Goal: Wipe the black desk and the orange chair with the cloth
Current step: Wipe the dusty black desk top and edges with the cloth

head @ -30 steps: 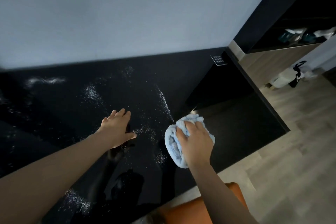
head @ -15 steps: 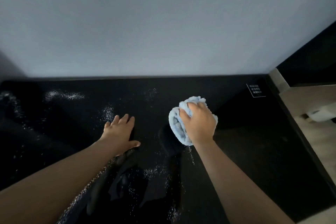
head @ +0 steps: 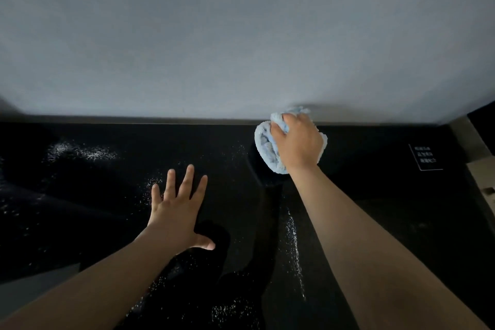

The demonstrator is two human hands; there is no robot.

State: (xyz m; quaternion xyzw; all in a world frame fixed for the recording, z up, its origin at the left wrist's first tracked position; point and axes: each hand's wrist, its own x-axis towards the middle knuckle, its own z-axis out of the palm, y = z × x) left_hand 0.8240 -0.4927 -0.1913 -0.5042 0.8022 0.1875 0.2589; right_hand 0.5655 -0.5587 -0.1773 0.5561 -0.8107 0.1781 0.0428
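Far left: black desk (head: pixel 375 209) runs the full width of the view, glossy, with dim reflections of both forearms on it. A loose patch of white specks (head: pixel 80 151) lies toward the rear left of the top, and fainter specks are scattered out to the left edge.

Left of centre: left hand (head: pixel 176 211) is palm down on the desk, fingers straight and fanned apart, thumb stuck out to the right. It holds nothing. A thin scatter of specks sits just beyond the little finger. The forearm comes in from the lower left corner.

Centre: more specks along the near part of the desk, and a narrow white streak (head: pixel 294 249) runs front to back between the two forearms, closer to the right one.

Right of centre: right hand (head: pixel 297 142) has its fingers curled over a bunched pale blue cloth (head: pixel 265 144) and grips it from above. The cloth is down on the desk at its rear edge, and its upper folds meet the foot of the grey wall (head: pixel 241 35). Cloth and left hand are well apart.

Right: a small white-outlined label (head: pixel 425 157) lies on the desk near the right end; its print is too small to read. Past the desk's right edge, a strip of tan surface (head: pixel 482 177) shows.
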